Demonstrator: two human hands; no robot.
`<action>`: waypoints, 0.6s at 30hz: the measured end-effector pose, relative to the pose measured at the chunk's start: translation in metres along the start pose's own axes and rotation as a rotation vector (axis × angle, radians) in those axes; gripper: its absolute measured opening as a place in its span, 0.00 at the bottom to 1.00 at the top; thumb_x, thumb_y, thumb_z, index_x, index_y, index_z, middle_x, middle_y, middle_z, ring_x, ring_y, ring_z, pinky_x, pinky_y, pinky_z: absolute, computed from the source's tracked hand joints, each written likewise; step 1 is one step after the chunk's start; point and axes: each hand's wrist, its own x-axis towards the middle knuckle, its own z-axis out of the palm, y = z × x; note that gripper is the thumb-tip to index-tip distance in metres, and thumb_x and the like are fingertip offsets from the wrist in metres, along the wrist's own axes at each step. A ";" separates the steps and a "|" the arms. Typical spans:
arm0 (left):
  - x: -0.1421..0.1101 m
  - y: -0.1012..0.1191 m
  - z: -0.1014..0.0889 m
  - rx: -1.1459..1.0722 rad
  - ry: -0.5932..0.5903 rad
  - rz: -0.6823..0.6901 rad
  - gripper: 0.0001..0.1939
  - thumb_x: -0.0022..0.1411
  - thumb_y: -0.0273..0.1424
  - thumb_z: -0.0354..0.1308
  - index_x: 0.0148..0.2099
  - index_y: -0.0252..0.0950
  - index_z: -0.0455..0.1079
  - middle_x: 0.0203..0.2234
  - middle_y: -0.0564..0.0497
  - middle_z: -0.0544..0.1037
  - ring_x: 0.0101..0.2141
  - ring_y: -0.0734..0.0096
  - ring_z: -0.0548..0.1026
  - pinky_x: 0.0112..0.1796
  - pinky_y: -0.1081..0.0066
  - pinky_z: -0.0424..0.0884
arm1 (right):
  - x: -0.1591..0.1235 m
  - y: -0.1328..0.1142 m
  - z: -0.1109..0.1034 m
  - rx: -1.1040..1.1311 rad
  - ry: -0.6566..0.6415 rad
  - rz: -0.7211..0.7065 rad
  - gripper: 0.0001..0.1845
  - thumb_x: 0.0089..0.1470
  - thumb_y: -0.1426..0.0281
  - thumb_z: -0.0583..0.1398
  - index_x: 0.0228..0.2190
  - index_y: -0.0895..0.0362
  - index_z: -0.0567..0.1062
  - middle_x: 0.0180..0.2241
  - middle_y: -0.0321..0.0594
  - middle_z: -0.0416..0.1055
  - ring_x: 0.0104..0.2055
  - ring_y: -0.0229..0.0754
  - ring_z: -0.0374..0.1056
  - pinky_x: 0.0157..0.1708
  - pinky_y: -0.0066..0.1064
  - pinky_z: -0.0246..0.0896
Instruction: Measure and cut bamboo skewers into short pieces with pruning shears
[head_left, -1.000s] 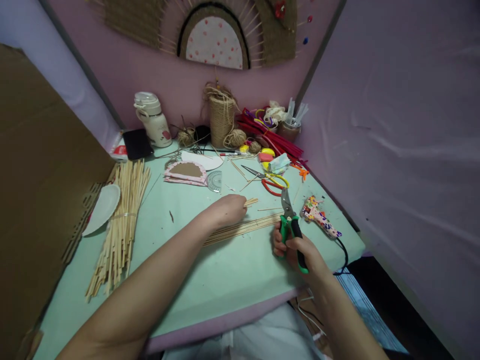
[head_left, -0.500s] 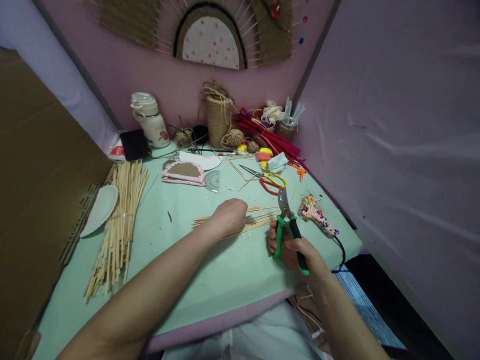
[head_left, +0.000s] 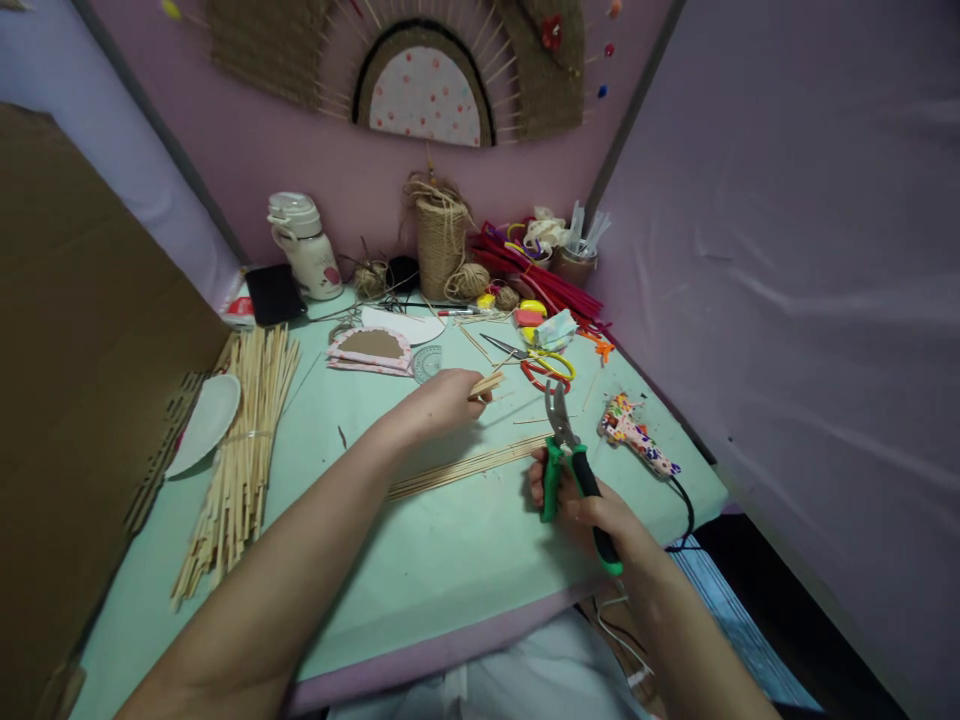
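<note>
A small bunch of short bamboo sticks [head_left: 489,383] pokes out of my left hand [head_left: 448,402], whose fingers are closed round it just above the table. Below that hand, several long thin bamboo sticks [head_left: 469,468] lie side by side on the pale green cloth. My right hand [head_left: 581,505] grips green-and-black pruning shears [head_left: 562,440] by the handles, blades pointing away from me and parted. The shears' tips are near the right ends of the long sticks. A few loose stick pieces lie beyond the blades.
A tied bundle of sticks [head_left: 244,450] and a white paper plate [head_left: 206,425] are on the left. Scissors [head_left: 536,358] lie behind the shears; a patterned glue gun [head_left: 636,435] with a cord is at right. Twine [head_left: 441,245] and a bottle [head_left: 304,245] stand along the back.
My left hand has lifted the short sticks off the table and moved slightly away from me, uncovering the long ones. The shears have shifted slightly left, still in my right hand.
</note>
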 end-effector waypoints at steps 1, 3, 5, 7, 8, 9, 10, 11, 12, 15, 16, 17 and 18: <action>0.000 -0.002 -0.004 -0.064 0.008 -0.005 0.13 0.53 0.28 0.53 0.41 0.37 0.74 0.33 0.51 0.79 0.35 0.66 0.75 0.33 0.73 0.66 | -0.002 -0.004 0.004 -0.048 0.007 0.014 0.30 0.38 0.69 0.60 0.47 0.53 0.69 0.43 0.42 0.68 0.44 0.47 0.62 0.47 0.39 0.54; -0.001 -0.006 -0.011 -0.174 0.016 -0.002 0.15 0.53 0.28 0.54 0.42 0.38 0.75 0.31 0.53 0.79 0.34 0.67 0.76 0.33 0.73 0.66 | -0.006 -0.011 0.013 -0.140 0.023 0.046 0.30 0.38 0.70 0.59 0.48 0.53 0.68 0.44 0.41 0.67 0.46 0.47 0.61 0.49 0.38 0.52; -0.003 -0.009 -0.016 -0.244 0.024 0.013 0.16 0.53 0.28 0.54 0.44 0.39 0.75 0.29 0.54 0.80 0.33 0.68 0.76 0.32 0.73 0.66 | -0.007 -0.018 0.021 -0.214 0.035 0.082 0.30 0.38 0.69 0.59 0.48 0.52 0.68 0.44 0.39 0.67 0.47 0.47 0.61 0.50 0.38 0.50; -0.005 -0.010 -0.019 -0.282 0.024 0.028 0.16 0.52 0.29 0.55 0.44 0.39 0.75 0.28 0.54 0.80 0.32 0.68 0.76 0.32 0.73 0.66 | -0.007 -0.023 0.027 -0.279 0.038 0.108 0.29 0.38 0.69 0.59 0.47 0.53 0.68 0.43 0.39 0.67 0.46 0.47 0.60 0.48 0.38 0.51; -0.007 -0.009 -0.020 -0.297 0.021 0.030 0.16 0.52 0.29 0.55 0.44 0.39 0.75 0.28 0.54 0.80 0.32 0.68 0.76 0.32 0.73 0.66 | -0.006 -0.025 0.029 -0.313 0.029 0.113 0.28 0.38 0.68 0.58 0.46 0.53 0.68 0.42 0.39 0.66 0.45 0.47 0.60 0.47 0.38 0.51; -0.008 -0.009 -0.021 -0.312 0.017 0.029 0.16 0.52 0.29 0.55 0.43 0.39 0.75 0.28 0.54 0.80 0.32 0.69 0.76 0.32 0.73 0.66 | -0.005 -0.027 0.031 -0.348 0.016 0.113 0.26 0.38 0.68 0.58 0.44 0.53 0.68 0.40 0.38 0.66 0.44 0.47 0.60 0.45 0.37 0.52; -0.009 -0.008 -0.022 -0.326 0.009 0.028 0.16 0.52 0.29 0.55 0.43 0.38 0.76 0.28 0.54 0.80 0.32 0.69 0.76 0.32 0.73 0.66 | -0.004 -0.028 0.032 -0.382 -0.001 0.107 0.24 0.38 0.68 0.57 0.42 0.54 0.68 0.38 0.38 0.66 0.43 0.47 0.59 0.44 0.37 0.52; -0.010 -0.007 -0.022 -0.337 0.003 0.025 0.16 0.52 0.29 0.55 0.44 0.38 0.76 0.28 0.54 0.80 0.32 0.69 0.75 0.32 0.73 0.66 | -0.003 -0.029 0.033 -0.412 -0.021 0.098 0.22 0.38 0.68 0.57 0.40 0.54 0.68 0.37 0.37 0.65 0.41 0.46 0.58 0.42 0.36 0.52; -0.011 -0.007 -0.022 -0.345 -0.003 0.023 0.16 0.52 0.29 0.55 0.44 0.39 0.76 0.28 0.54 0.80 0.32 0.69 0.75 0.32 0.73 0.66 | -0.002 -0.030 0.034 -0.436 -0.037 0.087 0.21 0.38 0.68 0.56 0.39 0.54 0.68 0.35 0.37 0.64 0.40 0.45 0.58 0.41 0.35 0.52; -0.013 -0.004 -0.024 -0.353 -0.007 0.026 0.18 0.53 0.29 0.54 0.45 0.39 0.75 0.28 0.54 0.80 0.32 0.69 0.75 0.33 0.73 0.66 | 0.000 -0.031 0.036 -0.454 -0.049 0.078 0.21 0.38 0.69 0.56 0.39 0.54 0.68 0.34 0.36 0.63 0.39 0.44 0.56 0.40 0.34 0.51; -0.014 -0.003 -0.024 -0.356 -0.007 0.027 0.18 0.53 0.29 0.53 0.46 0.40 0.75 0.28 0.54 0.80 0.32 0.69 0.75 0.33 0.73 0.66 | 0.000 -0.031 0.036 -0.449 -0.044 0.081 0.21 0.38 0.69 0.56 0.39 0.54 0.68 0.34 0.36 0.63 0.39 0.44 0.56 0.40 0.34 0.51; -0.014 -0.002 -0.024 -0.360 -0.007 0.029 0.18 0.53 0.29 0.53 0.46 0.40 0.75 0.28 0.54 0.80 0.33 0.69 0.74 0.33 0.73 0.65 | 0.000 -0.030 0.036 -0.443 -0.040 0.087 0.21 0.39 0.69 0.56 0.40 0.54 0.68 0.35 0.36 0.63 0.39 0.44 0.56 0.40 0.34 0.51; -0.015 -0.002 -0.025 -0.363 -0.012 0.032 0.19 0.52 0.28 0.53 0.46 0.40 0.76 0.28 0.54 0.80 0.33 0.69 0.74 0.33 0.73 0.65 | 0.000 -0.030 0.036 -0.439 -0.038 0.091 0.21 0.39 0.69 0.56 0.40 0.54 0.68 0.35 0.36 0.63 0.39 0.44 0.56 0.41 0.33 0.51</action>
